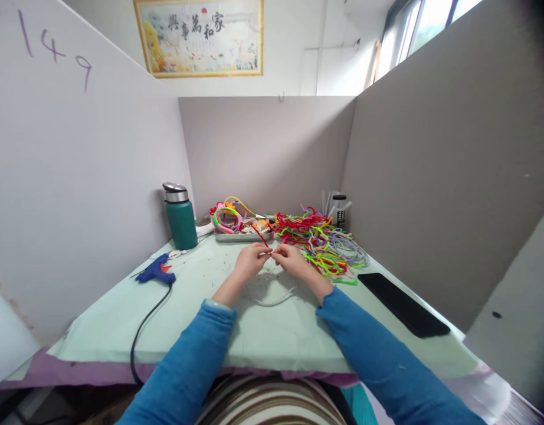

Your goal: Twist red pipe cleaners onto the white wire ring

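My left hand (pixel 251 262) pinches a red pipe cleaner (pixel 259 234), whose free length sticks up and away to the left. Close beside it, nearly fingertip to fingertip, my right hand (pixel 291 260) is also closed in a pinch. Something small and pale shows between the fingertips, but the fingers hide most of it. Below my hands, a curved grey-white pipe cleaner (pixel 275 303) lies on the pale green table cover (pixel 201 330). Just beyond my right hand spreads a tangled heap of coloured pipe cleaners (pixel 305 231).
At the back stands a metal tray (pixel 243 238) with coloured craft pieces. A green bottle (pixel 182 221) and a blue glue gun (pixel 156 270) with a black cord are on the left. To the right are a black phone (pixel 402 304) and a dark-lidded jar (pixel 339 211). Grey partitions (pixel 267 147) enclose the table.
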Tool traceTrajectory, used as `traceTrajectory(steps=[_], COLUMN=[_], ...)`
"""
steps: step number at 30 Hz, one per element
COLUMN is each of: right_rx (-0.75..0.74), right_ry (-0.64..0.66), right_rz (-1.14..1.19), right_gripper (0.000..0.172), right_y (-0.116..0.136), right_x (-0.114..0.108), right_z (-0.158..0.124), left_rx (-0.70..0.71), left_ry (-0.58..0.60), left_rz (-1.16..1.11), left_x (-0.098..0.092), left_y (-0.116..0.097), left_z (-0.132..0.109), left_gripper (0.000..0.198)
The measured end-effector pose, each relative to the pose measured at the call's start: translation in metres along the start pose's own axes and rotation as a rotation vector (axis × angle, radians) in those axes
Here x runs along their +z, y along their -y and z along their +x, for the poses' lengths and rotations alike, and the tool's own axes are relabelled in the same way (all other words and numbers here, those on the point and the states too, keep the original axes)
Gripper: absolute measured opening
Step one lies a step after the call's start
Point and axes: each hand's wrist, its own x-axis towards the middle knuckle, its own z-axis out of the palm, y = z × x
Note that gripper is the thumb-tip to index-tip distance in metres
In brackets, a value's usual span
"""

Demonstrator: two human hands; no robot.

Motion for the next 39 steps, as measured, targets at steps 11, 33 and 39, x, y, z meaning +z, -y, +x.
traceTrajectory(steps=[11, 33, 39], right_rx=[-0.043, -0.062, -0.062], right_ry=[0.011, -0.026, -0.019], right_rz=[-0.042, 0.036, 0.101], right_gripper=[0.016, 0.019, 0.024], right_y=[0.0, 0.01, 0.018], right_x=[0.001, -0.002, -0.004], right_z=[-0.001, -0.004, -0.006], left_rx=[0.01, -0.179, -0.273], left_ry=[0.069, 0.059, 0.117], left_rz=[0.103, -0.099, -0.276], left_x=[0.002, -0.003, -0.007], left_y=[0.004, -0.003, -0.007], left_z=[0.003, 0.002, 0.0], left_gripper=[0.022, 0.029, 0.034])
